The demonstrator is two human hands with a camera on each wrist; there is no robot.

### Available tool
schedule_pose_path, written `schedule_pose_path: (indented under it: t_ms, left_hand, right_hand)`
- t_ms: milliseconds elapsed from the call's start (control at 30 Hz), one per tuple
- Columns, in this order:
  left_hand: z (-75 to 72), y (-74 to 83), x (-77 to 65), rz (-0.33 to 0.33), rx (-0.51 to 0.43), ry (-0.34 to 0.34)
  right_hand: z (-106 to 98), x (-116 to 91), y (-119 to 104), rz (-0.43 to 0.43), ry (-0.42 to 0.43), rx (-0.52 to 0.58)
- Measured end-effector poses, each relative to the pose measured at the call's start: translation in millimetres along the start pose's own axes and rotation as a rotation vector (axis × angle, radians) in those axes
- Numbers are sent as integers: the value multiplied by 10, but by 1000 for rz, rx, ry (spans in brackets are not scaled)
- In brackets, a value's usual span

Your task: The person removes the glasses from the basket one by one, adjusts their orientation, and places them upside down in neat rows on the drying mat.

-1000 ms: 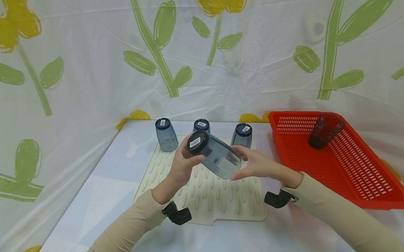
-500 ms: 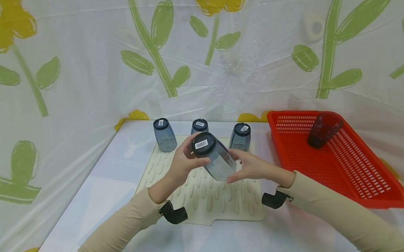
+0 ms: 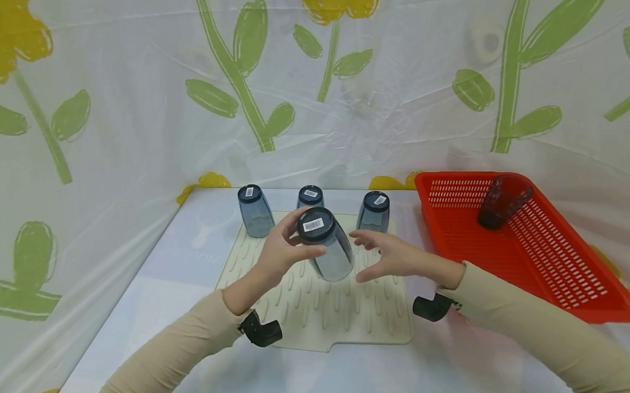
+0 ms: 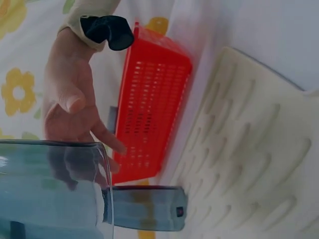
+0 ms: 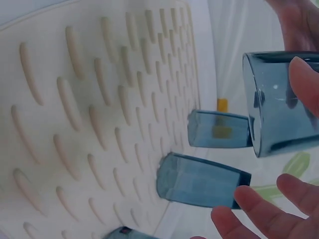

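Observation:
My left hand [image 3: 278,250] holds a blue-tinted drinking glass [image 3: 336,259] near its dark base, thumb on the near side. The glass is tilted bottom up, a barcode label on its base, its mouth down over the cream ridged drying mat [image 3: 341,326]. My right hand [image 3: 394,255] is just right of the glass, fingers spread and apart from it. In the left wrist view the held glass [image 4: 50,199] fills the lower left corner. Three matching glasses stand upside down at the mat's back: a left one [image 3: 256,214], a middle one [image 3: 311,196] and a right one [image 3: 374,216].
A red plastic basket [image 3: 450,249] stands on the table to the right. Inside, toward its back, a dark-looking glass [image 3: 505,202] leans against the wall. Behind the table hangs a flower-print sheet [image 3: 140,95]. The white table [image 3: 146,306] extends around the mat.
The right hand has let go of the glass's mouth end and now stands apart from it. In the left hand, the glass has turned from a sideways slant to more mouth-down.

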State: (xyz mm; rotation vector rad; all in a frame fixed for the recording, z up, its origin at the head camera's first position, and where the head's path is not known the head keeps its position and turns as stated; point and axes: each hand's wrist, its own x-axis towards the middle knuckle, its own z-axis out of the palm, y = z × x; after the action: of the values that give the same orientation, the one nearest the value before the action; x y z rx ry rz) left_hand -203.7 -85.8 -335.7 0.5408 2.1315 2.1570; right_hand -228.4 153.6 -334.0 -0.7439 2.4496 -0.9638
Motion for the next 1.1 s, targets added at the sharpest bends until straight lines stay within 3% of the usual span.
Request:
schedule_pose_path:
  t_ms: [533,1100]
  left_hand:
    - [-257,-11,-55,-131,142,73]
    - [-563,-86,-161,-198,261,157]
  right_hand:
    - [-294,-195,49,50,54,-61]
    - [-662,-381,163,98,196,-131]
